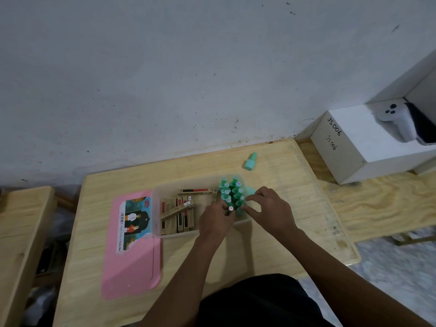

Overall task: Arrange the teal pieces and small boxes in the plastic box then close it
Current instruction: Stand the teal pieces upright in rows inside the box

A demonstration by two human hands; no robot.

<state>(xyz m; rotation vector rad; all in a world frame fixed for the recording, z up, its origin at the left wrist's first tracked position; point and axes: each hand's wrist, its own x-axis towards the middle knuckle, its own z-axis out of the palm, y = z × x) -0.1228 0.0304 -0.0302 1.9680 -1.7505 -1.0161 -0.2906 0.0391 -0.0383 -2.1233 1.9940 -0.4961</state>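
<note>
Packing nearly done, lid still off

Tabletop point(271, 251) of pale wood, seen from above, set against a white wall. Pink lid point(132, 263) lying flat, just left of the plastic box point(157, 208), label side up, not yet fitted. Clear plastic box near the middle of the tabletop, open. Left half filled with small boxes point(177, 217), brown and red, most packed side by side, one resting slantwise on top, another across the far end. Right half holding teal pieces point(232, 192), standing upright in two tight rows, round stickers on their tops. Left hand point(215, 220) curled at the near end of the rows, fingertips pinching the nearest teal piece. Right hand point(269, 208) alongside, fingers bent against the right-hand row; whether gripping a piece or only steadying, impossible to tell. One stray teal piece point(250, 161) lying on its side, well apart, near the far edge. Judged remaining: stray piece in, slanted box squared, lid on.
</note>
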